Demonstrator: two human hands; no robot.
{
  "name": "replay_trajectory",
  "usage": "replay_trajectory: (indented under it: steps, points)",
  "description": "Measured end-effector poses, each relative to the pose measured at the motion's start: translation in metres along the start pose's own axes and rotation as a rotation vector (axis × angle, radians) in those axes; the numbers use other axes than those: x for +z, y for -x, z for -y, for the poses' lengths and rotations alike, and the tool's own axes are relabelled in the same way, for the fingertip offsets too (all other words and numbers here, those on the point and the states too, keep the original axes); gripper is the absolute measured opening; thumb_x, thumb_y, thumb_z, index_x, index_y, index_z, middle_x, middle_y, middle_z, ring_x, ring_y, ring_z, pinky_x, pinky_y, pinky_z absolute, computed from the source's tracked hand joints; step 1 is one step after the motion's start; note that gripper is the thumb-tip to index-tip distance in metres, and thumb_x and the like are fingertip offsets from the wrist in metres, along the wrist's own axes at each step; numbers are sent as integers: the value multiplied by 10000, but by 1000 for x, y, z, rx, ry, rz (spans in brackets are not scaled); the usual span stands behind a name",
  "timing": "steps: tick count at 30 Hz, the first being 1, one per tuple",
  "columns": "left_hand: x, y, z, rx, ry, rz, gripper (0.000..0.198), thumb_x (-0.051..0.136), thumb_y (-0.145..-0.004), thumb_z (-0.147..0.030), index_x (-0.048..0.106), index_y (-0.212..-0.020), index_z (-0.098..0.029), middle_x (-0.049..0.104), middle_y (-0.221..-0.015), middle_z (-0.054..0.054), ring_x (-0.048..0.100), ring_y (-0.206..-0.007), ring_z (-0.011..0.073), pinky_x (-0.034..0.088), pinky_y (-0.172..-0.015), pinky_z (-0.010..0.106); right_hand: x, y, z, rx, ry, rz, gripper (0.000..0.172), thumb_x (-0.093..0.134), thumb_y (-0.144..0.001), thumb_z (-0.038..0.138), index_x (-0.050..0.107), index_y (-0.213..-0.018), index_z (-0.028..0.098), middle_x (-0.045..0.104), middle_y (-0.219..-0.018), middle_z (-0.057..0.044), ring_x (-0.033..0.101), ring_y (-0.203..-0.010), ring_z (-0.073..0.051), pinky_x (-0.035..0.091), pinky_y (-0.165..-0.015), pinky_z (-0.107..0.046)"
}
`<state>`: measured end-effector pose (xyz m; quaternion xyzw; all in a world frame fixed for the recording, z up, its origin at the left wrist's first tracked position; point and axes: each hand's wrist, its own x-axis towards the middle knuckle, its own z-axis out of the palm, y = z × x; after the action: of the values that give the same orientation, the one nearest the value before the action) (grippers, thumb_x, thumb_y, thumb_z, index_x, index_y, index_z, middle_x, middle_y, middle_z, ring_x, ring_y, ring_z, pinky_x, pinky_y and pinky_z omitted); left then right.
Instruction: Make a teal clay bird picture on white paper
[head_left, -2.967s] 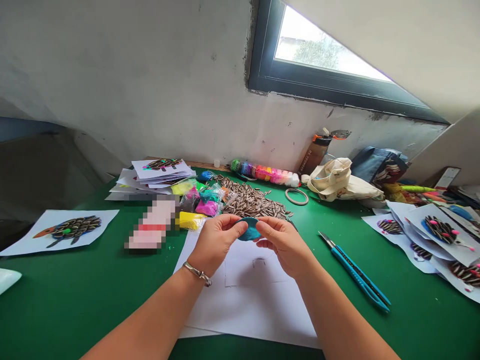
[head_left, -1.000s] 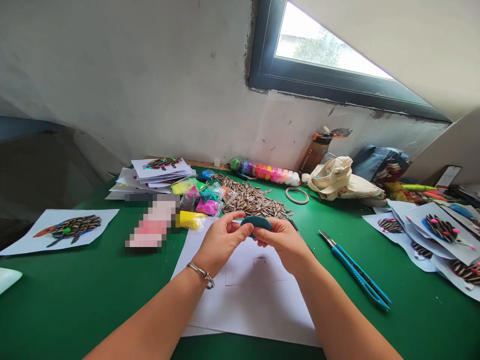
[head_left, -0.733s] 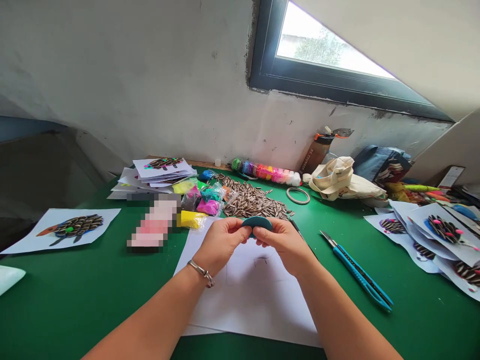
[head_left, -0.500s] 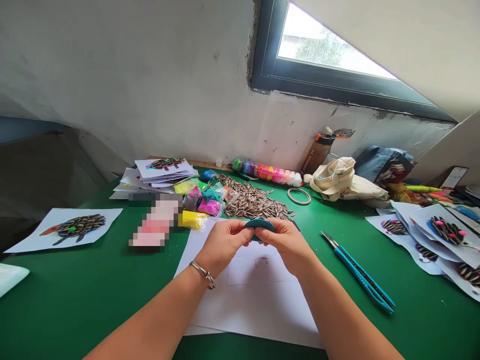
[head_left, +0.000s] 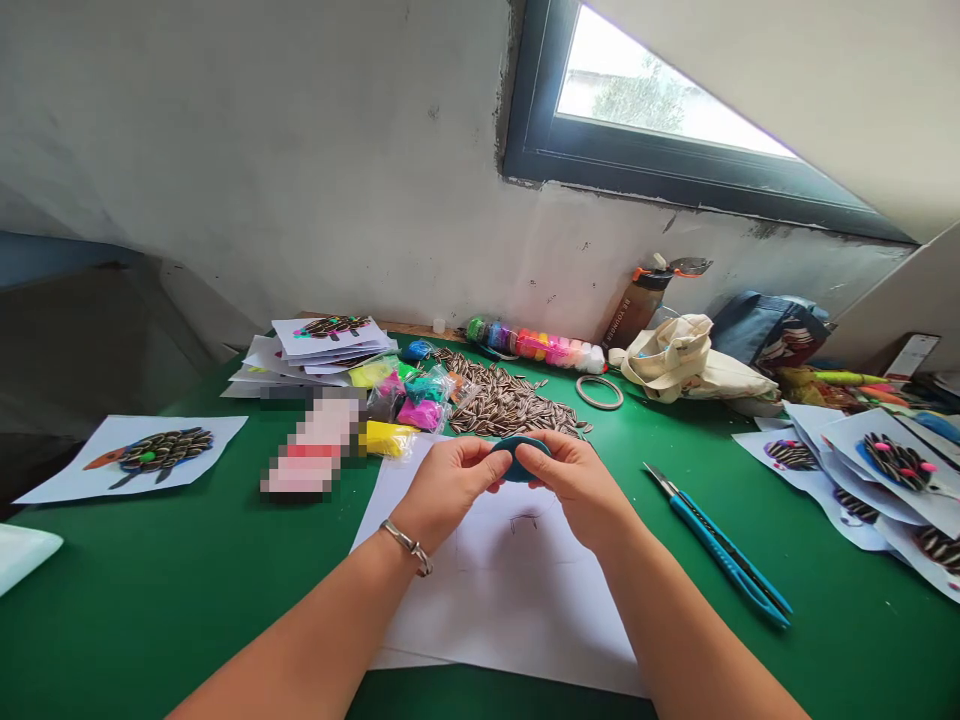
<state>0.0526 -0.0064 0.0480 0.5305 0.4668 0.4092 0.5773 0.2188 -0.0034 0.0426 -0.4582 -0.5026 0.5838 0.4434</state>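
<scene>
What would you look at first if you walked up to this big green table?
Your eye goes first to the left hand and right hand, pinching a rounded teal clay piece in the middle of the table. Just behind them lies a big heap of striped sunflower seeds on the green table. Farther back, by the wall, a rainbow-coloured row of small clay tubs stands out.

Blue-handled cutter [head_left: 727, 552] on green tabletop [head_left: 150, 620]; sunflower seeds [head_left: 510, 408] heaped beside clay packets [head_left: 418, 414].
</scene>
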Motion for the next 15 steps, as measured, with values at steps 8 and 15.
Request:
replay_trajectory:
  steps: [8,15]
  points:
    - [2,0,0,-2,32,9,314,737,-662,-444,687,-729,-142,600,-656,7,496,-623,133,386,-600,257,5,3,-1,-22,-67,26,297,758,-700,443,677,-733,159,629,-670,-15,528,-658,-154,393,-652,-305]
    - [-2,-2,2,28,62,-75,302,736,-681,-438,671,-709,-144,613,-656,8,531,-629,135,419,-607,257,0,-1,-1,31,33,33,318,698,-750,487,680,-806,174,631,-733,-19,510,-684,-143,350,-644,-287]
